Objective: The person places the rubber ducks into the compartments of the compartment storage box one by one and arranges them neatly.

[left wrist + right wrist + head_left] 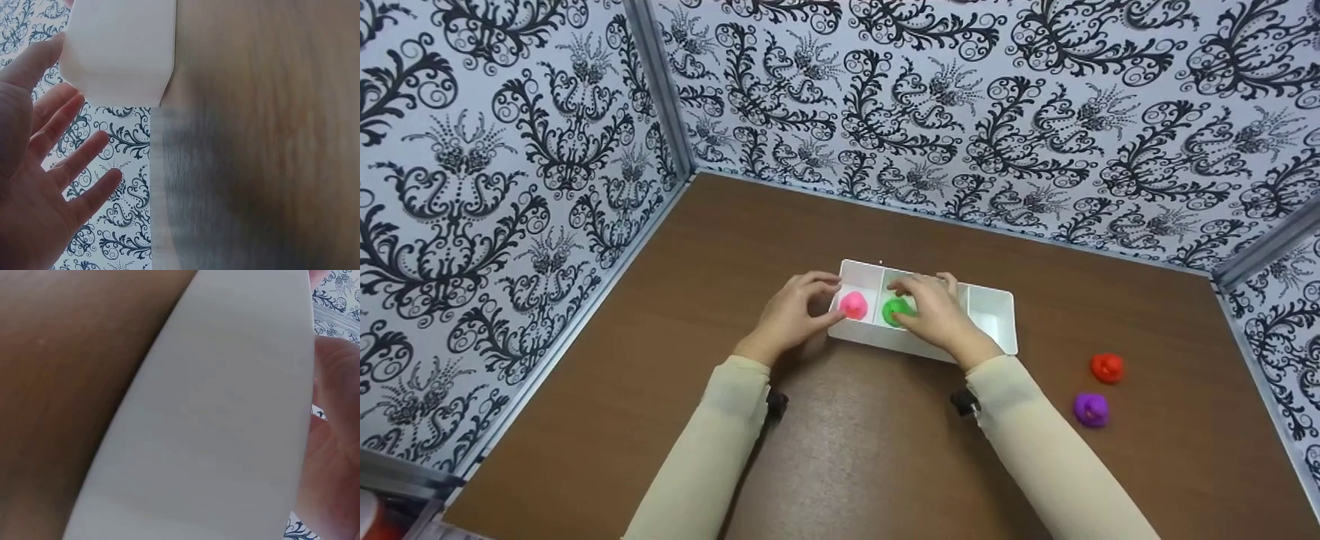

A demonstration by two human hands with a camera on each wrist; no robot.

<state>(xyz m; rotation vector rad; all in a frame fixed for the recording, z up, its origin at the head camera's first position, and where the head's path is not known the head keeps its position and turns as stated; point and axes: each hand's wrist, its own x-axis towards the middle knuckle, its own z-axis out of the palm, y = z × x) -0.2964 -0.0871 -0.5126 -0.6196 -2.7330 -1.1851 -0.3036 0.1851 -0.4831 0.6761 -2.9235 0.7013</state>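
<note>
A white tray (904,341) with three compartments stands on the table. A pink toy duck (853,304) sits in its left compartment and a green toy duck (895,310) in the middle one. My left hand (791,315) is at the tray's left end, thumb and forefinger apart at its rim beside the pink duck. In the left wrist view its other fingers (90,194) spread out straight. Over the middle compartment, my right hand (936,311) has thumb and forefinger parted around the green duck, the thumb against or close to it. The tray wall hides most of this hand in the right wrist view.
To the right of the tray lie a red toy duck (1107,367) and a purple toy duck (1091,409) on the brown table (847,450). Patterned panels (960,112) in metal frames border the table at the back and both sides.
</note>
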